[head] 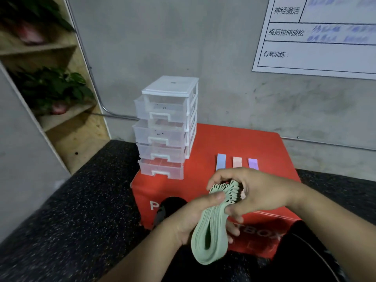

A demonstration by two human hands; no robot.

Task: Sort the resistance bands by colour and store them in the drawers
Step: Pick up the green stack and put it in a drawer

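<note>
Soft, floppy green bands (209, 241) would likely slide apart; left hand (189, 218) grips mid-stack, the surest hold, and right hand (262, 192) pinches their fanned ends.

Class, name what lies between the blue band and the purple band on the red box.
A pink band lies between the blue band and the purple band, flat on the red box, seen in the head view.

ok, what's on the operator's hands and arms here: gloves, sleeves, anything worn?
Nothing worn that shows. The left hand and right hand are bare: no gloves, rings or tape. The left forearm and right forearm are bare to the frame edge, with no sleeve, watch or band at either wrist.
</note>
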